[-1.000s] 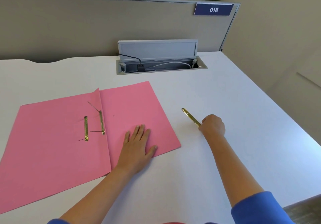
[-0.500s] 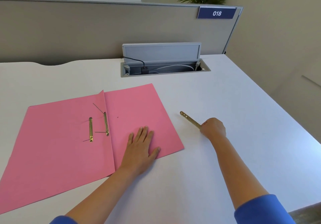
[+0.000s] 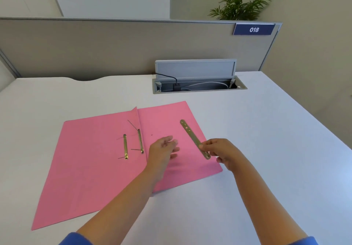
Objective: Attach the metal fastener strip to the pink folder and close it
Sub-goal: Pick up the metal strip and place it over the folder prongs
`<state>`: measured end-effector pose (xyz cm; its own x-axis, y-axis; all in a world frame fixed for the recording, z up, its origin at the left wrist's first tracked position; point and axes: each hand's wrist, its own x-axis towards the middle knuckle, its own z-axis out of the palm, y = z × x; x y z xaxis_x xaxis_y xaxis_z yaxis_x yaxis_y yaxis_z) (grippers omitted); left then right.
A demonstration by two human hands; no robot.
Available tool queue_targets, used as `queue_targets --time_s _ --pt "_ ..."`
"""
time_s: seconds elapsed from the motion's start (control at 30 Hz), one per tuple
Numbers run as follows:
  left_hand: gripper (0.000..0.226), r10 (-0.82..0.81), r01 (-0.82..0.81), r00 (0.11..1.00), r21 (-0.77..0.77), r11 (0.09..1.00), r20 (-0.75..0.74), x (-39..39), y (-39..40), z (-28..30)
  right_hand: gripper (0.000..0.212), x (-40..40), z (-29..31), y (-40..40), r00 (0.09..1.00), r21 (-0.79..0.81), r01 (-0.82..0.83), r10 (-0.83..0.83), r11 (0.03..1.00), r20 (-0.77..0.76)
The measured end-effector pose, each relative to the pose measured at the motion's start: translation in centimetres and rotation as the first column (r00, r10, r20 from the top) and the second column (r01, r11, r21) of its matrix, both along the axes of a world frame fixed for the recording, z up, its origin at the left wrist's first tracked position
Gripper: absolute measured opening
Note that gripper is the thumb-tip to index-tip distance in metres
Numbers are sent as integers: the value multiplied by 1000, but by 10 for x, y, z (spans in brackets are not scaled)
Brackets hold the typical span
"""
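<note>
The pink folder (image 3: 91, 161) lies open and flat on the white desk. Two brass fastener pieces (image 3: 125, 146) (image 3: 140, 141) sit beside its centre crease, with thin prongs sticking out. My right hand (image 3: 219, 150) pinches a flat brass metal fastener strip (image 3: 191, 135) with holes near its lower end and holds it above the folder's right flap, tilted up and to the left. My left hand (image 3: 163, 148) hovers just over that flap with its fingers loosely apart, holding nothing.
An open cable hatch (image 3: 198, 81) with a raised grey lid and a black plug sits in the desk behind the folder. A grey partition (image 3: 114, 48) with a blue "018" sign (image 3: 254, 29) bounds the far edge. The desk's right edge (image 3: 314, 119) runs diagonally.
My right hand lifted the strip off the desk and carried it left over the folder's right flap. My left hand rose from pressing flat on the flap. The camera tilted up.
</note>
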<state>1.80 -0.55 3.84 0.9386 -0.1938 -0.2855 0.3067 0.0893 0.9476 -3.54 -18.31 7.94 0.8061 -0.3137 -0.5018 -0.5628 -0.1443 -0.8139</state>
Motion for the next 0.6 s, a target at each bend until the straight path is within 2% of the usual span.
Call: queue_targets --time_s 0.1,0.23,0.4,0.6 --pt "16 -38 11 984 -150 989 -173 3 21 14 4 7 3 35 997 56 -72 72 996 -13" --pt "5 -20 -33 973 -220 975 -232 5 49 19 5 18 2 76 990 87 -138 138 987 4" --pt "7 46 -100 964 -197 975 -263 12 80 20 4 28 -1 111 980 102 -198 199 975 2" --pt "7 54 -87 969 -130 988 -243 22 109 17 9 41 -3 137 980 164 -198 195 966 34"
